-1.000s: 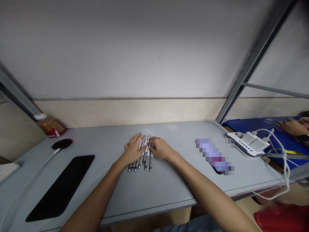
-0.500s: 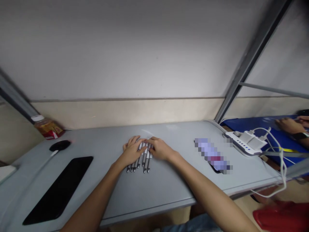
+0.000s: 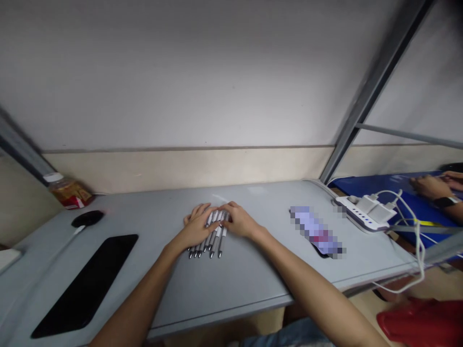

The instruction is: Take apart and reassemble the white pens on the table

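Note:
Several grey-and-white pens (image 3: pixel 217 232) lie side by side on the grey desk, their metal tips toward me. My left hand (image 3: pixel 198 225) covers the left part of the bunch, fingers curved around its far side and thumb laid across the pens. From the right, my right hand (image 3: pixel 238 220) grips the bunch, with thumb and fingers bent around the pens near their upper ends. Both thumbs come close together over the middle of the bunch. The far ends of some pens are hidden under my fingers.
A black mat (image 3: pixel 87 284) lies at left, near a black round device (image 3: pixel 87 219) on a white cable and a drink bottle (image 3: pixel 70 191). At right are a phone (image 3: pixel 316 231) and a power strip (image 3: pixel 361 214). Another person's hands (image 3: pixel 432 187) are beyond.
The right-hand pens have shifted slightly: one tip has slid left, opening a gap between the two rightmost pens. Both hands stay on the bunch.

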`<state>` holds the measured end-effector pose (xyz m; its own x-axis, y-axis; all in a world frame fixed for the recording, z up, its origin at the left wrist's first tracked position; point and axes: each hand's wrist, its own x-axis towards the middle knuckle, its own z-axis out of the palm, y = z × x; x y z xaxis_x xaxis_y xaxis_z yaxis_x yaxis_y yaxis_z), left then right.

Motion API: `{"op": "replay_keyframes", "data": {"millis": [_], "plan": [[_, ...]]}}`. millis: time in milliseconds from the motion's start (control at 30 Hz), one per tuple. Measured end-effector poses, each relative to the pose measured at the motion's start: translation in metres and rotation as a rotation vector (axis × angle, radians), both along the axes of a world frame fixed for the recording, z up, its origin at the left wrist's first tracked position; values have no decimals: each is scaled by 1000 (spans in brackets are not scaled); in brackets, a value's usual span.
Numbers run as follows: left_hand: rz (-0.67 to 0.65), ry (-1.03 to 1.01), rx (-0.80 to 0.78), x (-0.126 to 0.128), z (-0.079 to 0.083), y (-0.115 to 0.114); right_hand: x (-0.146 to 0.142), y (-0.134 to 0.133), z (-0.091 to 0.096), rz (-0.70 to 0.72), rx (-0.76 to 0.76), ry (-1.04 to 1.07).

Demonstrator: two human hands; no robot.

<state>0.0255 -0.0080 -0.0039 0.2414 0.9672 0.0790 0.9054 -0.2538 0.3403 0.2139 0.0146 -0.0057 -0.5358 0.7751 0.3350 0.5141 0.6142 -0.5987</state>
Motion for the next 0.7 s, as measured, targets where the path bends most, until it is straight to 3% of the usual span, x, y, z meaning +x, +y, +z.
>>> {"op": "replay_keyframes", "data": {"millis": [400, 600, 700], "plan": [[-26, -8, 21, 2, 3, -4, -7, 1, -8, -143, -84, 45], [-22, -19, -4, 0, 6, -4, 6, 7, 1, -48, -31, 24], [-3, -19, 0, 0, 7, -4, 14, 7, 7, 116, 37, -38]]}}
